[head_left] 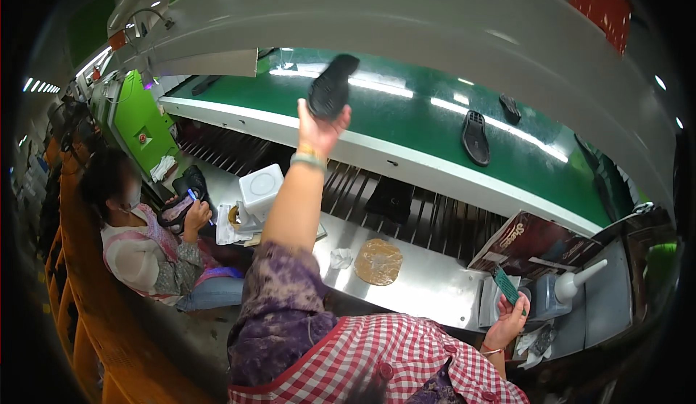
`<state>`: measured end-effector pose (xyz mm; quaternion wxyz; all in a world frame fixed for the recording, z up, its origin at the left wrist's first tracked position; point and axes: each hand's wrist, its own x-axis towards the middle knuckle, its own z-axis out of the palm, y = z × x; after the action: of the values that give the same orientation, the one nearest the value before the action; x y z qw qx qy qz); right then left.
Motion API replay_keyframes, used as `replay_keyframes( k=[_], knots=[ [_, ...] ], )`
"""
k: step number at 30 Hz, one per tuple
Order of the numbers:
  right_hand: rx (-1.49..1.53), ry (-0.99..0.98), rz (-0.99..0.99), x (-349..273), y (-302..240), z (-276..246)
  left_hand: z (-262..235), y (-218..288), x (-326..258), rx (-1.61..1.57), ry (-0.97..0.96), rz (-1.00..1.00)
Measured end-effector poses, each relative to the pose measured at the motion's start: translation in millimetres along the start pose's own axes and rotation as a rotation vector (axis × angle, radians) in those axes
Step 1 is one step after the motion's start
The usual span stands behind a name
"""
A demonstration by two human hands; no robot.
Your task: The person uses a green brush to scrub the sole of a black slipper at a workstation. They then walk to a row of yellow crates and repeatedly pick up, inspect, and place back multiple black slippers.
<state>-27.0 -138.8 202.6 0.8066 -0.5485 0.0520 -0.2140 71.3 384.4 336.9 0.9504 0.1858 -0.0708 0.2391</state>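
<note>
Black rubber shoe sole [332, 85], long and ridged, gripped at its lower end by the left hand [319, 127], fingers clenched round it, arm stretched up and forward so the piece hangs over the near edge of the green conveyor belt [406, 114]. Beyond the grip, to its right along the belt, another black sole [475, 137] lying flat, tread up, and a smaller dark one [510, 107] further off. Best, by the look of it, to lower the heel end first, flat and in line with the others, well apart from them, then loosen the fingers only once touching the belt; a drop from this height could bounce or skew it. Down by the steel bench [428, 281], right hand [507, 320] pinching a small green brush [507, 286] upright beside a white-nozzled plastic bottle [562, 291]; worth keeping that steady and clear of the bottle
</note>
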Motion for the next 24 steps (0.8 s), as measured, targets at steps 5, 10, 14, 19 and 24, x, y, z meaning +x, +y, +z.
replay_keyframes(
  k=[5,10,14,19,24],
  knots=[
    [-0.030,0.097,-0.002,-11,0,-15,-30,-123,-46,0.061,-0.103,-0.354],
    [-0.084,0.133,0.055,-18,6,-17,-127,-245,-226,0.270,0.092,-1.116],
    [-0.173,0.209,0.010,-8,-9,-43,-122,-264,-265,0.302,0.166,-1.424],
    [-0.290,0.208,-0.028,17,-26,-76,-104,-265,-262,0.515,0.116,-1.364],
    [-0.418,0.292,-0.030,47,-39,-97,-139,-264,-286,0.303,0.259,-1.401]
  ],
)
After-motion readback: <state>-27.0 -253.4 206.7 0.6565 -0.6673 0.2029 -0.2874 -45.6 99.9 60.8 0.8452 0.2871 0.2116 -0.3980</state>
